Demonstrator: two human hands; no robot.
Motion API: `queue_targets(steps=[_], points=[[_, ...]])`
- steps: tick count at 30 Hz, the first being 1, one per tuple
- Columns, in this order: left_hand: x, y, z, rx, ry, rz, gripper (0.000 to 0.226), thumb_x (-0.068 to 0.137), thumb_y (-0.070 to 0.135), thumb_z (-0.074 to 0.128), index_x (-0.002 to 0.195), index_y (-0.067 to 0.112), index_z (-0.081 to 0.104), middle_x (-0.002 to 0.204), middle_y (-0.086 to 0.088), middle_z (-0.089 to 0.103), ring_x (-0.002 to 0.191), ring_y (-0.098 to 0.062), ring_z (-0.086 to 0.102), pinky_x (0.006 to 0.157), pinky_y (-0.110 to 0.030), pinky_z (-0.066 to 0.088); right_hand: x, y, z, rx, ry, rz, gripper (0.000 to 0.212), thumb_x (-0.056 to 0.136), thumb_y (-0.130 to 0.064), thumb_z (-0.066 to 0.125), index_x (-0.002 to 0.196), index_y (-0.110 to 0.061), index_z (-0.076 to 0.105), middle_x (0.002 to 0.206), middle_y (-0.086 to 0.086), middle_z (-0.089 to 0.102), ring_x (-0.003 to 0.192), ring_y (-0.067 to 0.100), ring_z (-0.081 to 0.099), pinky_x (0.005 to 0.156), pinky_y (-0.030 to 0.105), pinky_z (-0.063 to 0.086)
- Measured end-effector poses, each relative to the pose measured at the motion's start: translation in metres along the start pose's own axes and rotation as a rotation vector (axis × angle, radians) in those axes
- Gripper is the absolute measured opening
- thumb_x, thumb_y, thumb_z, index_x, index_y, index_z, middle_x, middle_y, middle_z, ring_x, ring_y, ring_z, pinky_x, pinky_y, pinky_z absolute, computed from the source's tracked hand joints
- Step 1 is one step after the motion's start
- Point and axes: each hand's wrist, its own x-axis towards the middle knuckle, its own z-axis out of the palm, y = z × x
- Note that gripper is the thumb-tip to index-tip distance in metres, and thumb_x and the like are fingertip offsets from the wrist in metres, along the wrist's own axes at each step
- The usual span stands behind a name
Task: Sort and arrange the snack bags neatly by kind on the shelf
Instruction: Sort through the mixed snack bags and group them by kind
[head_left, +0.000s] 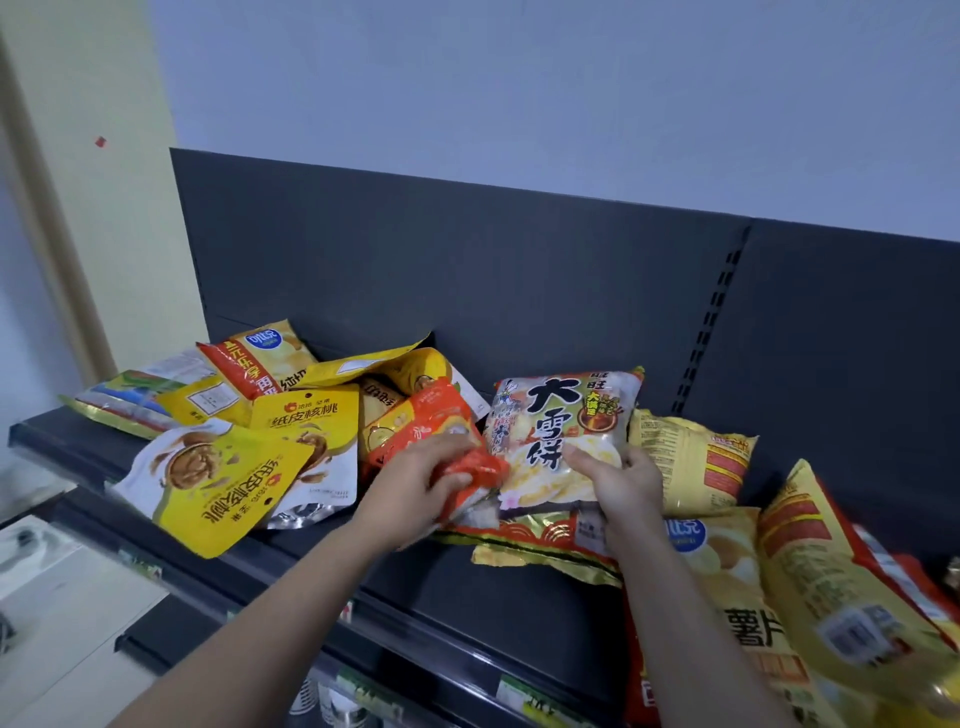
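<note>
On the dark shelf (467, 582), mid-row, the left hand (421, 483) has its grip clenched around a crumpled orange-red snack bag (457, 457) while the right hand (618, 478) grasps the lower edge of a pale rice-cracker bag (561, 426) standing against the back panel (467, 270). Sorting looks only begun: yellow walnut pouches (234, 473) lie heaped at left and chip bags (737, 566) at right, so the next move calls for carrying each held bag to its own kind. Bags under the heap are mostly hidden, and the rightmost ones are cut off and blurred.

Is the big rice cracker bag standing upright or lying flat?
Upright: the rice cracker bag faces forward, held by the right hand.
</note>
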Motion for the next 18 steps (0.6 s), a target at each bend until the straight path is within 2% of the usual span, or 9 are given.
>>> queue_targets(steps=[1, 3, 6, 8, 11, 13, 15, 16, 18], points=[[0.000, -0.007, 0.000, 0.101, 0.003, -0.025, 0.058, 0.090, 0.056, 0.050, 0.142, 0.032, 0.043, 0.153, 0.005, 0.034, 0.142, -0.019, 0.030, 0.119, -0.046, 0.016, 0.000, 0.001, 0.001, -0.023, -0.008, -0.007, 0.035, 0.064, -0.020, 0.090, 0.090, -0.021, 0.066, 0.090, -0.001, 0.074, 0.080, 0.026, 0.072, 0.077, 0.049, 0.059], [0.000, -0.032, -0.010, 0.358, 0.102, -0.283, 0.076, 0.088, 0.075, 0.028, 0.151, 0.035, 0.019, 0.162, 0.001, 0.001, 0.149, -0.022, -0.003, 0.113, -0.057, -0.011, 0.001, 0.002, 0.003, -0.079, -0.017, -0.023, 0.038, 0.062, -0.024, 0.090, 0.091, -0.023, 0.066, 0.089, -0.004, 0.075, 0.081, 0.024, 0.072, 0.078, 0.049, 0.059], [-0.008, -0.069, -0.027, 0.582, -0.060, -0.824, 0.091, 0.082, 0.082, 0.021, 0.154, 0.028, 0.005, 0.161, -0.014, -0.012, 0.145, -0.042, -0.015, 0.109, -0.071, -0.003, 0.002, 0.002, 0.007, -0.134, -0.026, -0.036, 0.042, 0.057, -0.031, 0.090, 0.092, -0.026, 0.066, 0.089, -0.006, 0.074, 0.083, 0.023, 0.071, 0.079, 0.049, 0.058], [-0.015, -0.080, -0.027, 0.493, -0.157, -0.975, 0.088, 0.085, 0.079, 0.026, 0.154, 0.030, 0.001, 0.161, -0.013, -0.006, 0.145, -0.043, -0.007, 0.108, -0.073, 0.005, 0.002, 0.002, 0.007, -0.139, -0.024, -0.031, 0.044, 0.059, -0.029, 0.091, 0.095, -0.025, 0.066, 0.091, -0.006, 0.074, 0.083, 0.024, 0.071, 0.080, 0.049, 0.058], [-0.016, -0.093, -0.024, 0.366, -0.155, -0.975, 0.076, 0.094, 0.063, 0.035, 0.152, 0.033, -0.004, 0.161, -0.009, -0.002, 0.145, -0.041, 0.003, 0.107, -0.071, 0.016, 0.005, 0.004, 0.006, -0.132, -0.019, -0.029, 0.043, 0.062, -0.025, 0.090, 0.098, -0.023, 0.066, 0.091, -0.004, 0.074, 0.082, 0.024, 0.072, 0.079, 0.050, 0.058], [-0.014, -0.098, -0.028, 0.401, -0.140, -0.868, 0.071, 0.097, 0.049, 0.044, 0.151, 0.026, 0.004, 0.156, -0.014, 0.019, 0.138, -0.043, 0.024, 0.101, -0.063, 0.034, 0.005, 0.005, 0.007, -0.119, -0.023, -0.034, 0.040, 0.063, -0.023, 0.090, 0.095, -0.023, 0.066, 0.091, -0.004, 0.074, 0.082, 0.024, 0.072, 0.079, 0.050, 0.059], [-0.014, -0.097, -0.030, 0.463, -0.044, -0.741, 0.060, 0.096, 0.030, 0.053, 0.145, 0.015, 0.023, 0.126, -0.016, 0.055, 0.105, -0.039, 0.055, 0.072, -0.045, 0.052, 0.006, 0.006, 0.009, -0.109, -0.034, -0.047, 0.036, 0.062, -0.022, 0.090, 0.090, -0.023, 0.067, 0.089, -0.004, 0.075, 0.082, 0.024, 0.072, 0.079, 0.050, 0.058], [-0.014, -0.093, -0.031, 0.491, 0.005, -0.682, 0.048, 0.094, 0.019, 0.054, 0.138, 0.013, 0.035, 0.105, -0.015, 0.064, 0.084, -0.035, 0.058, 0.057, -0.038, 0.048, 0.005, 0.007, 0.009, -0.107, -0.037, -0.049, 0.035, 0.062, -0.021, 0.090, 0.088, -0.023, 0.067, 0.088, -0.004, 0.075, 0.082, 0.024, 0.072, 0.080, 0.051, 0.058], [-0.013, -0.083, -0.031, 0.520, 0.047, -0.601, 0.032, 0.087, 0.002, 0.050, 0.117, 0.011, 0.054, 0.088, -0.014, 0.067, 0.069, -0.032, 0.056, 0.051, -0.037, 0.047, 0.005, 0.007, 0.010, -0.100, -0.039, -0.050, 0.033, 0.064, -0.018, 0.090, 0.087, -0.023, 0.067, 0.088, -0.004, 0.075, 0.081, 0.024, 0.072, 0.080, 0.051, 0.058]])
